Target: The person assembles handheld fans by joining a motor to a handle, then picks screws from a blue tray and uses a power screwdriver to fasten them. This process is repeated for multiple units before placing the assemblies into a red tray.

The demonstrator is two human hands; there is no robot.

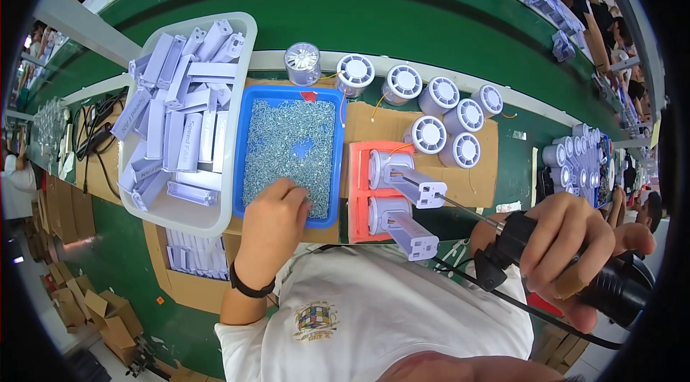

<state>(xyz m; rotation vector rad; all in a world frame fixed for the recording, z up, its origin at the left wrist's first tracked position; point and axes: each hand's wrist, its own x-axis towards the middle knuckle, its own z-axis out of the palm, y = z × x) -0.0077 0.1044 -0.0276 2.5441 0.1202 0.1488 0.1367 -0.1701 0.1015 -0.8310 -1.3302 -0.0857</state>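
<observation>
My left hand (277,213) is over the near edge of a blue tray (238,159) full of small silver screws (287,145). Its fingers are bent together at the screws, and what they pinch is hidden. In my right hand (568,245) is a black electric screwdriver (622,292) with a cable. Its long bit points left, toward the end of the upper of two pale lavender plastic housings (424,194). Both that one and the lower housing (415,238) are joined to round parts seated in a red fixture (357,188).
Left of the screws, a whitish bin (248,58) holds many lavender handle shells (190,141). Several round fan units (429,134) with thin wires stand on cardboard (485,181) beyond the fixture. A box of more shells (162,260) sits below the bin. People work across the green belt (345,5).
</observation>
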